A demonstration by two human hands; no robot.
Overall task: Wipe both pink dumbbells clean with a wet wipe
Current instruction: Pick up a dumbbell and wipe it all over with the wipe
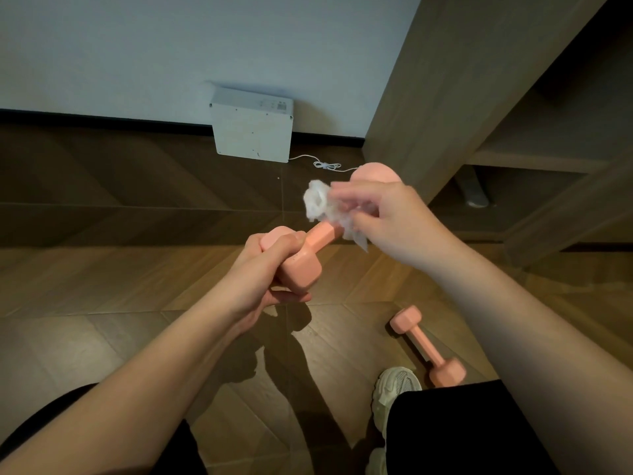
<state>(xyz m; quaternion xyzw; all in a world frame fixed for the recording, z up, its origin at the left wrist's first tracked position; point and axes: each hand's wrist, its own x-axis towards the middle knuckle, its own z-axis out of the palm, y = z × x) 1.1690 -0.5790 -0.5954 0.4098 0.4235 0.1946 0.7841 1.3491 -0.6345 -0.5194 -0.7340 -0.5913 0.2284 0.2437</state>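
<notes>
Left hand [270, 265] fingers clamp one pink dumbbell [318, 234] by its near head, baring the handle for the right hand [383, 217], fingers bunched round the wet wipe [322, 204]; the other dumbbell [428, 346] waits on the floor [137, 303].

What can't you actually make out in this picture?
Head view:
Far end of the held dumbbell: mostly hidden behind the right hand and wet wipe.
Right hand's fingers: motion-blurred.
Markings on the white box: too small to read.
Underside of the floor dumbbell: faces the floor.
</notes>
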